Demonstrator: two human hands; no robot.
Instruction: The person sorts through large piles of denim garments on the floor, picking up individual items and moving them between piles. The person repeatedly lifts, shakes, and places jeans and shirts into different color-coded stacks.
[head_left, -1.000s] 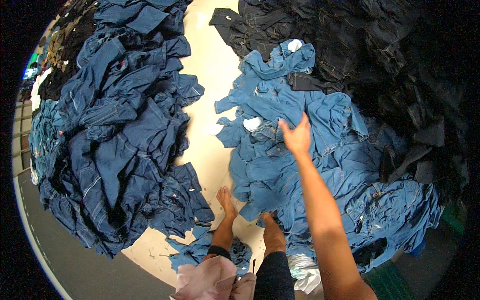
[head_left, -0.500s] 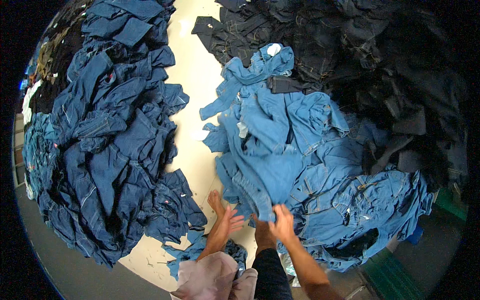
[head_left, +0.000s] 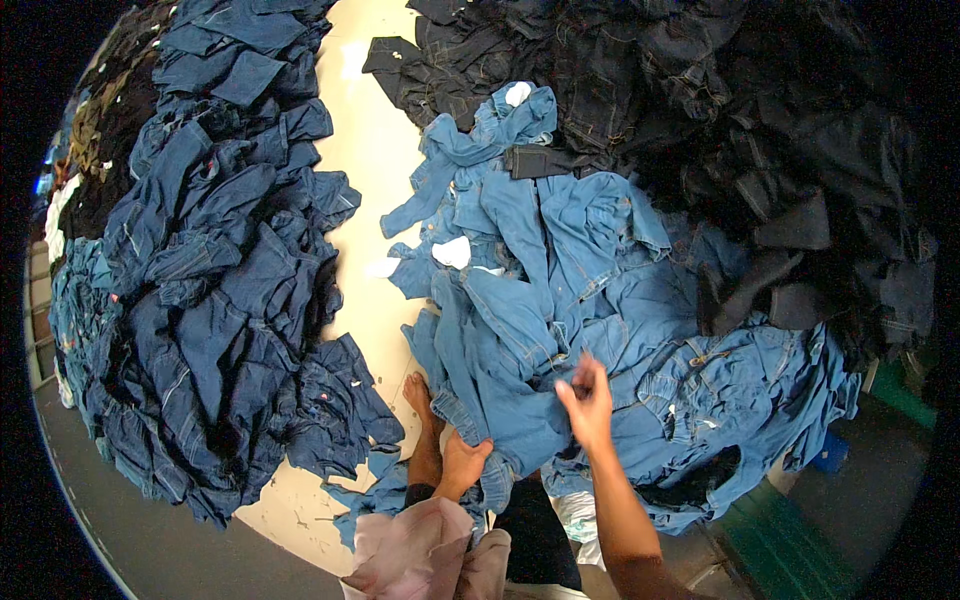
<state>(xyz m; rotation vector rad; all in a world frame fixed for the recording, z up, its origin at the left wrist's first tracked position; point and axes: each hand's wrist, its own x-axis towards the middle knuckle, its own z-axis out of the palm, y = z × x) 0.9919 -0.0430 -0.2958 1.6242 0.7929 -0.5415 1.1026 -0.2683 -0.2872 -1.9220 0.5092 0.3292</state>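
A light-blue denim garment (head_left: 525, 425) with gathered elastic edges lies across the near end of a light-blue denim pile (head_left: 630, 340). My left hand (head_left: 464, 464) grips the garment at its near edge, fingers closed over the cloth. Over the garment's right side is my right hand (head_left: 588, 402), its thumb and fingers apart, holding nothing. Whether its fingertips touch the cloth I cannot tell. White patches, perhaps labels or pocket cloth (head_left: 452, 253), show on the pile farther off.
Dark-blue denim (head_left: 230, 290) is heaped along the left. A black denim heap (head_left: 760, 130) fills the far right, overlapping the light-blue pile. Between them runs a pale floor strip (head_left: 365, 190). My bare foot (head_left: 417, 392) stands there. A white plastic bag (head_left: 580, 520) lies by my right forearm.
My left hand has gone from open and empty to gripping the garment's edge. My right hand has let go of the elastic edge and moved up and slightly right. The garment has settled lower.
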